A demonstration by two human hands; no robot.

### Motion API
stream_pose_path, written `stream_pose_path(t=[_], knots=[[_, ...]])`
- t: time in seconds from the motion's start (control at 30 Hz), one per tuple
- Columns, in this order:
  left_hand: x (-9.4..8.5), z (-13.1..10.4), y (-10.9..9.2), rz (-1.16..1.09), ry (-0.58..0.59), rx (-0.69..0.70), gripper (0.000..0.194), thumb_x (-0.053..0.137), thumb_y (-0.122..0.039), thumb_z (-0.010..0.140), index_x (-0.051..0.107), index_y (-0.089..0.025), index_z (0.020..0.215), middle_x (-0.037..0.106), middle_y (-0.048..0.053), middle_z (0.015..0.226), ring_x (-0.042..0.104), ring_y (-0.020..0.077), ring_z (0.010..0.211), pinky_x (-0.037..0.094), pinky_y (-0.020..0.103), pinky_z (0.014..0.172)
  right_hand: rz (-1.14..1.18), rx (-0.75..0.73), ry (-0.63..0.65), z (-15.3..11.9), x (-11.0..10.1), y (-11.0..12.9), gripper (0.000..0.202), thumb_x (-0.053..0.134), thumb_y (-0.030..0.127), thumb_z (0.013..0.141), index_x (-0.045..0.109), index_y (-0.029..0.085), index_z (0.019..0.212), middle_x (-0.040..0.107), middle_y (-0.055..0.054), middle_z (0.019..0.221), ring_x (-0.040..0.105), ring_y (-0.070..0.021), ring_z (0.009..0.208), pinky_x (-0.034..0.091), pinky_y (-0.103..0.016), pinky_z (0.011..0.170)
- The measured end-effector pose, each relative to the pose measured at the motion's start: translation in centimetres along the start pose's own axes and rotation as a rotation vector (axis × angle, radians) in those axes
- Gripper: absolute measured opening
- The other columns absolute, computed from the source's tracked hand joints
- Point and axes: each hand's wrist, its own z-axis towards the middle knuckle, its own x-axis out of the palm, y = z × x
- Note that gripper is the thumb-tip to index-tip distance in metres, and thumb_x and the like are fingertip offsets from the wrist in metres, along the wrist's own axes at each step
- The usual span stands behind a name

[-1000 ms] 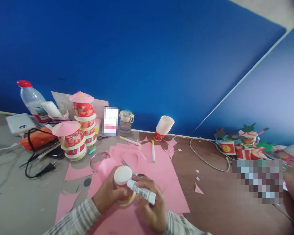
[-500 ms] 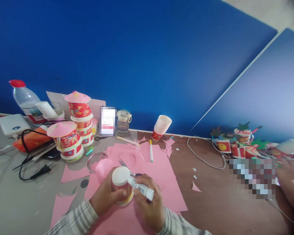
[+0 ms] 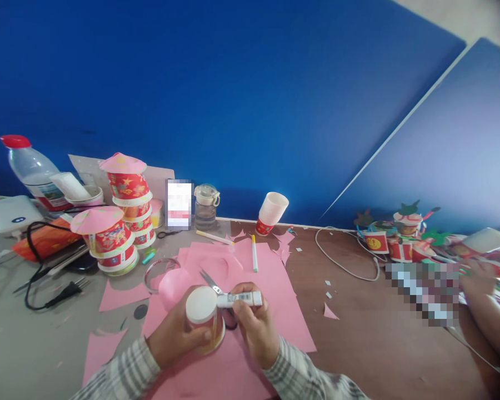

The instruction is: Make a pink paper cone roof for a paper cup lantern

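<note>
My left hand (image 3: pixel 177 333) is wrapped round a red and white paper cup (image 3: pixel 201 305), its round white end facing up. In my right hand (image 3: pixel 254 325) is a white glue stick (image 3: pixel 244 300), held almost level with its tip at the cup's upper right rim. Scissors (image 3: pixel 212 282) lie on the pink paper (image 3: pixel 275 294) just behind the cup, their handles partly hidden by my right hand. Beside the cup, at its back left, is a pink paper piece (image 3: pixel 173 287).
Stacked decorated cups (image 3: pixel 131 189) with pink cone tops stand at left, near a bottle (image 3: pixel 37 172). A jar (image 3: pixel 206 208), markers (image 3: pixel 254 254) and leaning white cups (image 3: pixel 273 211) are behind. Another person's arm (image 3: pixel 483 305) is at right.
The glue stick has turned from a downward slant to nearly level, and its tip has moved to the cup's rim. More of the scissors shows. The whole view has shifted slightly.
</note>
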Motion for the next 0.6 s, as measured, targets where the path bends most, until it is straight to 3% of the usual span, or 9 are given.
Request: stream_pose_path(t=[0.23, 0.47, 0.6], knots=[[-0.3, 0.0, -0.1, -0.013, 0.095, -0.018, 0.049, 0.070, -0.040, 0.054, 0.047, -0.024, 0.095, 0.060, -0.003, 0.079, 0.055, 0.0202, 0.071, 0.046, 0.030, 0.062, 0.260, 0.144, 0.043, 0.8, 0.3, 0.4, 0.023, 0.071, 0.034, 0.063, 0.059, 0.019, 0.075, 0.043, 0.010, 0.039, 0.036, -0.0077, 0.036, 0.033, -0.018, 0.039], [0.2, -0.4, 0.1, 0.159, 0.197, -0.026, 0.046, 0.072, -0.020, 0.051, 0.049, -0.026, 0.091, 0.057, -0.002, 0.084, 0.054, 0.0207, 0.073, 0.046, 0.030, 0.064, 0.376, 0.273, 0.069, 1.5, 0.3, 0.4, 0.023, 0.075, 0.030, 0.060, 0.060, 0.019, 0.073, 0.045, 0.010, 0.039, 0.036, -0.0067, 0.036, 0.029, -0.015, 0.037], [0.3, -0.4, 0.2, 0.116, 0.207, -0.029, 0.054, 0.073, -0.017, 0.050, 0.047, -0.026, 0.096, 0.055, -0.002, 0.087, 0.053, 0.0217, 0.077, 0.046, 0.032, 0.068, 0.409, 0.327, 0.065, 2.0, 0.0, 0.7, 0.024, 0.074, 0.033, 0.061, 0.061, 0.018, 0.073, 0.045, 0.009, 0.040, 0.036, -0.0066, 0.038, 0.033, -0.015, 0.039]])
